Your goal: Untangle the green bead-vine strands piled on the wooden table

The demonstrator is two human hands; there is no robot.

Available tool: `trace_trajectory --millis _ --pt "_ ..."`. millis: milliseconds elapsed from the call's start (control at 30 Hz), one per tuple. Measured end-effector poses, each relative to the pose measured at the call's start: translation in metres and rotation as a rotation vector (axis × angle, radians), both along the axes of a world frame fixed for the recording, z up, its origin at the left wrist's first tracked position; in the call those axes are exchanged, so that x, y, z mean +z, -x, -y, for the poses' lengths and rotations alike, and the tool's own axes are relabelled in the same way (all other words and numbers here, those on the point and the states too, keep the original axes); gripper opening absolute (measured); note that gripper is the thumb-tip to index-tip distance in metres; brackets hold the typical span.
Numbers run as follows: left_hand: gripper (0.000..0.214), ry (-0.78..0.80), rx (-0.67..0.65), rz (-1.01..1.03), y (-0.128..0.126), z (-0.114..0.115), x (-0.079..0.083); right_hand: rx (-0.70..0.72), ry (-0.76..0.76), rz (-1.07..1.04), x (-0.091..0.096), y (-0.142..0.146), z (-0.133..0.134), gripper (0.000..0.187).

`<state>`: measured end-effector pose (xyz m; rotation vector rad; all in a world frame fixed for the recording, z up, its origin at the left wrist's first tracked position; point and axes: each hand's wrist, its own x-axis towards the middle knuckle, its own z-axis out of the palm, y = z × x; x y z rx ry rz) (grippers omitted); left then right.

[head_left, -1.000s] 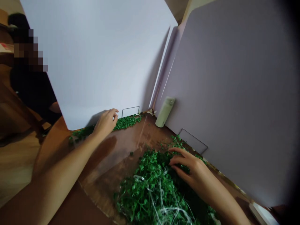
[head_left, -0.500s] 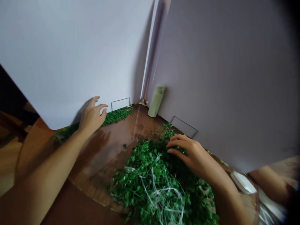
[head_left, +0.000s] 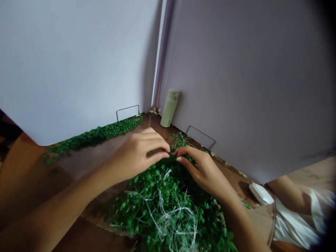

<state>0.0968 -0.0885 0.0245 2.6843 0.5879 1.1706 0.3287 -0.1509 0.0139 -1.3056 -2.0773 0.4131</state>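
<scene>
Over the far end of a heap of green artificial-looking leaf sprigs (head_left: 141, 206), my left hand (head_left: 145, 148) and my right hand (head_left: 198, 164) come close together, fingertips nearly meeting. Thumb and fingers of each hand are closed in a pinch. What lies between them is too small to make out. A thin leafy sprig (head_left: 179, 138) rises just behind the fingertips. Tangled clear-white strings (head_left: 175, 211) lie on top of the heap, below my hands.
Two tall pale panels (head_left: 78, 63) meet in a corner, with wire stands (head_left: 201, 132) at their feet. A light green bottle (head_left: 170, 108) stands there. Green leaves (head_left: 97, 135) line the left panel. At right are a white box (head_left: 261, 193) and another person's arm (head_left: 290, 192).
My left hand has moved right, from beside the left panel to my right hand, and its fingers have closed. My right hand's fingers have drawn into a pinch. The view has shifted slightly.
</scene>
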Motion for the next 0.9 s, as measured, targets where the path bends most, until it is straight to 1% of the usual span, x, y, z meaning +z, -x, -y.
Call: trace_trajectory --millis 67,133,200,300,400,500,600,700,767,900 --pt "0.004 -0.046 -0.035 -0.106 -0.011 0.005 0.001 0.027 0.004 -0.048 0.000 0.000 -0.001 0.015" --pt "0.011 -0.088 -0.046 -0.153 -0.018 0.006 -0.003 0.065 0.007 -0.096 -0.001 0.000 -0.002 0.015" --pt "0.014 -0.102 -0.085 -0.125 -0.022 0.006 -0.011 0.108 0.012 -0.139 -0.002 0.000 -0.003 0.015" --pt "0.009 -0.083 -0.146 -0.024 -0.022 0.007 -0.024 0.140 0.039 -0.169 -0.006 -0.001 -0.006 0.016" --pt "0.012 -0.078 -0.147 0.049 -0.022 0.010 -0.032 0.146 0.074 -0.169 -0.007 -0.002 -0.008 0.018" --pt "0.015 -0.078 -0.111 0.094 -0.022 0.014 -0.034 0.152 0.089 -0.176 -0.004 -0.004 -0.006 0.021" --pt "0.013 -0.073 -0.085 0.134 -0.022 0.016 -0.033 0.150 0.120 -0.165 0.001 -0.005 -0.003 0.020" --pt "0.009 -0.065 -0.086 0.149 -0.021 0.015 -0.033 0.170 0.134 -0.139 0.003 -0.005 0.000 0.019" --pt "0.007 -0.034 -0.090 0.137 -0.021 0.014 -0.034 0.179 0.110 -0.093 0.004 -0.005 0.001 0.020" --pt "0.015 0.095 -0.063 0.135 -0.018 0.012 -0.037 0.194 0.005 0.028 0.004 -0.004 0.002 0.021"
